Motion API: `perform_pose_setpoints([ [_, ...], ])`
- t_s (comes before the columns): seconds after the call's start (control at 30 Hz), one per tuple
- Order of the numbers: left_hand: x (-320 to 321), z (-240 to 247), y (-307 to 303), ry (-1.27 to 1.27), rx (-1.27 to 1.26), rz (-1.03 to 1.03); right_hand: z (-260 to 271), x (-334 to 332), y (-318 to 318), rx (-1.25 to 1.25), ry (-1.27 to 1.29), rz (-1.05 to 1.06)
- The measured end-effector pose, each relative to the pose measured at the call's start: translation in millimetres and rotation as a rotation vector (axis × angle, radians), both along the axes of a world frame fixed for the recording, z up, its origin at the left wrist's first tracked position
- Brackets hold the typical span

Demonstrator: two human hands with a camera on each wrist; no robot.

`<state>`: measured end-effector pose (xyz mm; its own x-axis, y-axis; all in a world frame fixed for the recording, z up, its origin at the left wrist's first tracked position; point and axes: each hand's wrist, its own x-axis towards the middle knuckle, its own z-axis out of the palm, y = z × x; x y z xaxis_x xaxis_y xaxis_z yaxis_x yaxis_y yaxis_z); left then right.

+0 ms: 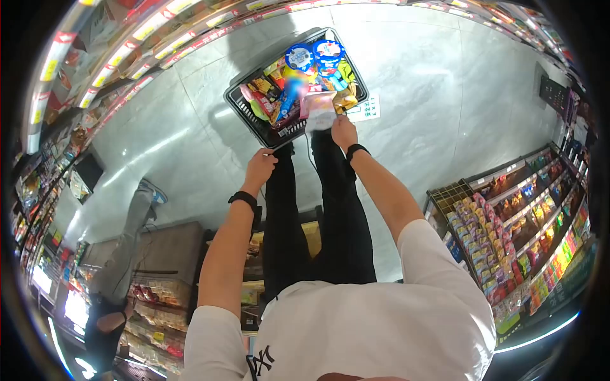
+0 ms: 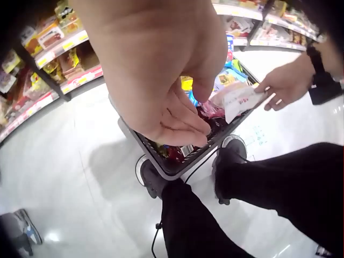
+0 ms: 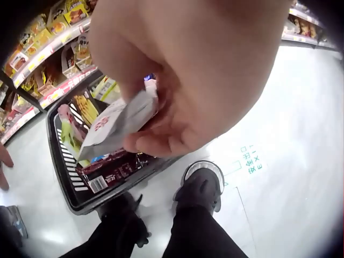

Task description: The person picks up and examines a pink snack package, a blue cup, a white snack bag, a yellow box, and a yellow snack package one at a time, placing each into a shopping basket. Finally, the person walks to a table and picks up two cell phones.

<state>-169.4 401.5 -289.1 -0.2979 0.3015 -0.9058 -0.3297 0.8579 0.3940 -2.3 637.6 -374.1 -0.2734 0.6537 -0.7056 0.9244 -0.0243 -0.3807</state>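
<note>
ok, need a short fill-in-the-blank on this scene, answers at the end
1. Between the left hand and the right hand, only the ____ one pinches the pale packet.
2. The round tubs in the basket are mainly ____ and white.
3. The English word on the floor marking reads ____.
4. The person's trousers are ____ in colour.

Missing words: right; blue; EXIT; black.
</note>
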Motion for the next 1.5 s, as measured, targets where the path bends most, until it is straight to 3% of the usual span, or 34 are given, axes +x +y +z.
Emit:
perform_pose_setpoints([
  [0.07, -9, 14, 5, 0.025, -0.033, 0.011, 26, -1, 8, 0.059, -0.060, -0.088],
  [0.1, -13, 19, 5, 0.072, -0.014, -0.096, 41, -6, 16, 0.095, -0.078, -0.135],
  [0.17, -17, 31, 0, 0.182, 0.026, -0.302, 65, 0, 24, 0.105, -0.016, -0.114],
  [0.23, -22, 68, 17, 0.158, 0.058, -0.294, 88, 8, 29, 0.161, 0.100, -0.103],
  [0.3, -26, 105, 34, 0.099, 0.119, -0.204, 104, 18, 59, 0.147, 0.046, 0.735],
  [0.33, -29, 121, 40, 0.083, 0.172, -0.129, 142, 11, 58, 0.152, 0.126, 0.102],
  [0.37, -29, 139, 45, 0.051, 0.218, -0.055, 161, 9, 64, 0.176, 0.057, 0.008],
  [0.47, -31, 209, 72, 0.087, 0.349, -0.055, 218, 16, 92, 0.110, 0.002, 0.004],
  [0.53, -21, 284, 93, 0.205, 0.486, -0.087, 240, 32, 102, 0.068, -0.012, -0.032],
  [0.63, 4, 389, 114, 0.293, 0.544, -0.142, 211, 70, 105, -0.019, 0.016, -0.234],
  [0.7, 16, 416, 116, 0.334, 0.571, -0.207, 132, 116, 96, 0.220, -0.048, 0.071],
  [0.73, 23, 424, 109, 0.355, 0.595, -0.250, 98, 149, 95, 0.179, -0.097, 0.257],
  [0.8, 29, 441, 101, 0.360, 0.627, -0.293, 120, 165, 95, 0.037, -0.165, 0.687],
  [0.83, 33, 453, 99, 0.338, 0.638, -0.291, 161, 168, 98, -0.071, -0.192, 0.930],
  [0.9, 31, 465, 90, 0.317, 0.656, -0.293, 161, 175, 75, -0.462, -0.051, -0.458],
  [0.97, 23, 470, 81, 0.329, 0.673, -0.295, 208, 162, 63, -0.453, 0.024, -0.640],
  [1.13, -5, 496, 32, 0.499, 0.709, -0.306, 230, 118, 42, -0.468, 0.127, -0.593],
  [1.27, -37, 493, -48, 0.580, 0.845, -0.325, 247, 56, -1, -0.414, 0.159, -0.575],
  [1.33, -50, 485, -94, 0.475, 0.852, -0.160, 243, 17, -22, -0.432, 0.149, -0.309],
  [1.37, -54, 482, -116, 0.419, 0.854, -0.076, 189, 3, -26, -0.377, 0.128, -0.095],
  [1.4, -61, 480, -138, 0.432, 0.771, -0.048, 167, -19, -41, -0.350, 0.169, -0.130],
  [1.43, -67, 485, -156, 0.478, 0.752, -0.029, 241, -50, -71, -0.248, 0.149, -0.020],
  [1.5, -78, 504, -195, 0.570, 0.692, -0.003, 236, -92, -95, -0.236, 0.187, 0.190],
])
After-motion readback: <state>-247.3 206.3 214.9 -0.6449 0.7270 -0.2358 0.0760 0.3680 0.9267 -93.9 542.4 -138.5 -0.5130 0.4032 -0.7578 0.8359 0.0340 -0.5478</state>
